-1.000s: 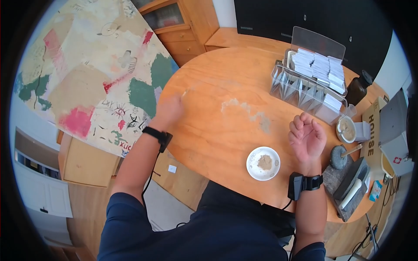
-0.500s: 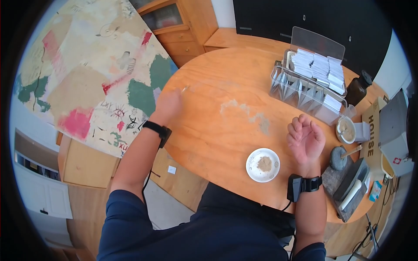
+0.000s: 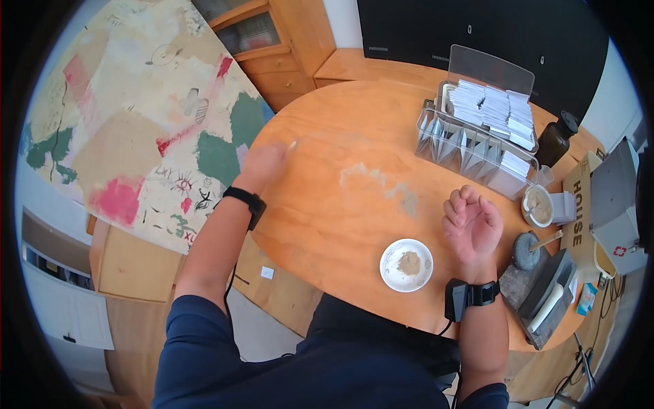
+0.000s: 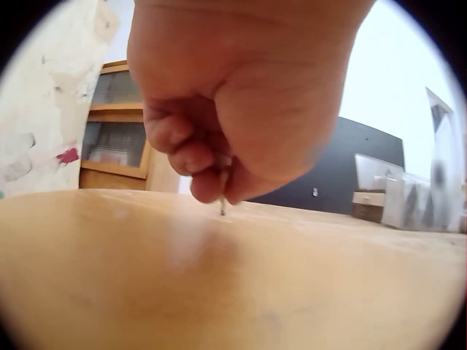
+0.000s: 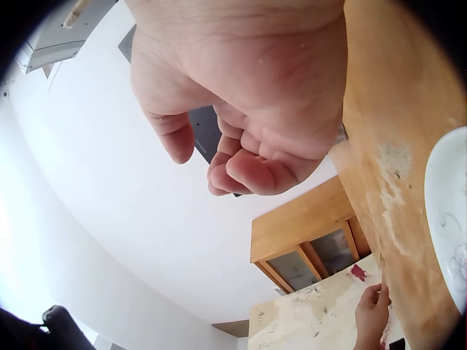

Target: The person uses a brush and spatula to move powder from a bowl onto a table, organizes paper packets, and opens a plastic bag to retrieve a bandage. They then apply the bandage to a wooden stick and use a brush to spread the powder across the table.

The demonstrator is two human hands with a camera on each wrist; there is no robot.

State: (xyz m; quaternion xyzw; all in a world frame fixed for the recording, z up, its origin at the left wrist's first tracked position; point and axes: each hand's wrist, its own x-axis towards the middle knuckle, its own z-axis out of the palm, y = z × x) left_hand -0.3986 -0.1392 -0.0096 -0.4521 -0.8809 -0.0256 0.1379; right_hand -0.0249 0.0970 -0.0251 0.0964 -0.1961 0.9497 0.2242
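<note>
Over the left part of the wooden table, my left hand (image 3: pixel 264 165) pinches a short thin pale stick (image 4: pixel 223 198) between thumb and forefinger. In the left wrist view its small dark tip points down, close over the tabletop. My right hand (image 3: pixel 472 223) is raised palm up beside the bowl, its fingers loosely curled with nothing in them. The white bowl (image 3: pixel 389 274) stands near the table's front edge and has a small heap of tan powder (image 3: pixel 409 263) in it.
A greyish powdery smear (image 3: pixel 368 174) marks the wooden tabletop (image 3: pixel 320 225). Clear boxes (image 3: pixel 470 146) of white packets stand at the back right, near a dark bottle (image 3: pixel 555 143). A cup of paste (image 3: pixel 538 206), a round stone (image 3: pixel 526 252) and a slate slab (image 3: pixel 521 290) lie at right.
My left hand has shifted slightly forward and right over the table, still pinching the stick. My right hand keeps its pose; the head view has moved a little.
</note>
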